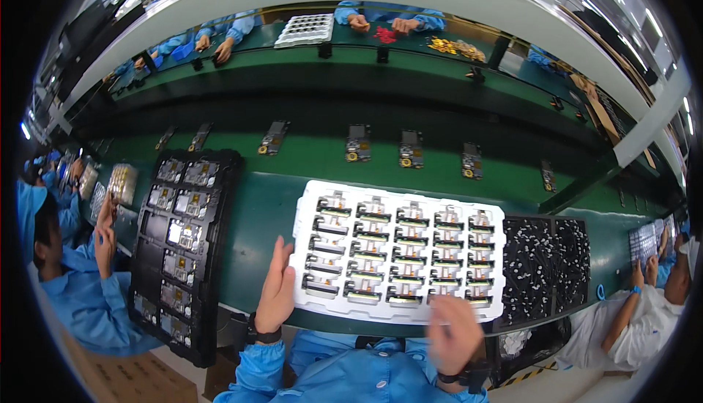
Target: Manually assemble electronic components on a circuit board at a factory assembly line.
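Observation:
A white moulded tray (399, 314) lies in front of me, with several rows of small electronic modules (407, 217) in its pockets. My left hand (277, 286) is upright against the tray's left edge, its fingers stretched out and nothing in its grasp. Over the tray's lower right edge is my right hand (454, 333), smeared by motion. Its fingers are too blurred to show whether they hold anything. Left of the tray, a black tray (151, 235) holds circuit boards (184, 234) in two columns, with some pockets bare.
Black bins of small cabled parts (545, 264) adjoin the white tray's right side. Beyond it, circuit boards (358, 144) lie spaced along a green conveyor belt (315, 155). Co-workers sit left (88, 293), right (637, 315) and across. A slanted metal post (622, 155) stands at right.

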A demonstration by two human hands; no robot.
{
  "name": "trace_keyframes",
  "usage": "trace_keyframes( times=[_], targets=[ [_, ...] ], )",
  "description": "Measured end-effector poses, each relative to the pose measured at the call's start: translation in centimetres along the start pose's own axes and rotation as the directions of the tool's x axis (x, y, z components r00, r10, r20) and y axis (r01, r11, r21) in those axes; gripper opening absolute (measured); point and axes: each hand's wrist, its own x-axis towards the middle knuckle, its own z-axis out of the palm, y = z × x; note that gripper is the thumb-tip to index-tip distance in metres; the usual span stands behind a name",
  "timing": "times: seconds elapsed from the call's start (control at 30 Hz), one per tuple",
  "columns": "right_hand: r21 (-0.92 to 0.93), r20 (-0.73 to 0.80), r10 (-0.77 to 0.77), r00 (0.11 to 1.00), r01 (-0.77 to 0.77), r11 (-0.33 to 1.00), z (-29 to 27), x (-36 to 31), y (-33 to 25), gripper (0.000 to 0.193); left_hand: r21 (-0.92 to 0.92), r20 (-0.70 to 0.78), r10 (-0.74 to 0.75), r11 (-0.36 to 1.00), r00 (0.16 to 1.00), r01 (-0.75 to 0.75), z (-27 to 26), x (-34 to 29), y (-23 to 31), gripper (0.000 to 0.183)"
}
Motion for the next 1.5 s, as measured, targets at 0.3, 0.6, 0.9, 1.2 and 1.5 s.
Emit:
trace_keyframes(
  times=[0.3,0.6,0.9,1.2,1.5],
  targets=[
    [-0.105,0.599,-0.181,0.780,0.301,0.948,13.5,3.4,-4.5,0.016,0.458,0.207,0.370,0.781,0.906,-0.424,-0.9,1.3,1.1,0.045],
    [-0.205,0.594,-0.214,0.775,0.404,0.891,13.4,3.5,-6.3,0.013,0.406,0.144,0.342,0.835,0.928,-0.371,-0.4,1.1,1.4,0.048],
    [-0.200,0.762,-0.171,0.625,0.479,0.855,14.5,5.1,-6.8,0.017,0.431,0.117,0.321,0.836,0.940,-0.340,0.2,0.9,1.5,0.049],
    [-0.115,0.807,-0.181,0.562,0.450,0.886,14.4,6.2,-5.9,0.032,0.397,0.141,0.307,0.853,0.941,-0.338,-0.3,0.7,1.1,0.049],
    [-0.079,0.864,-0.143,0.483,0.411,0.908,13.8,7.5,-6.6,0.036,0.254,0.346,0.188,0.925,0.919,-0.284,-3.7,0.7,3.1,0.041]
  ],
)
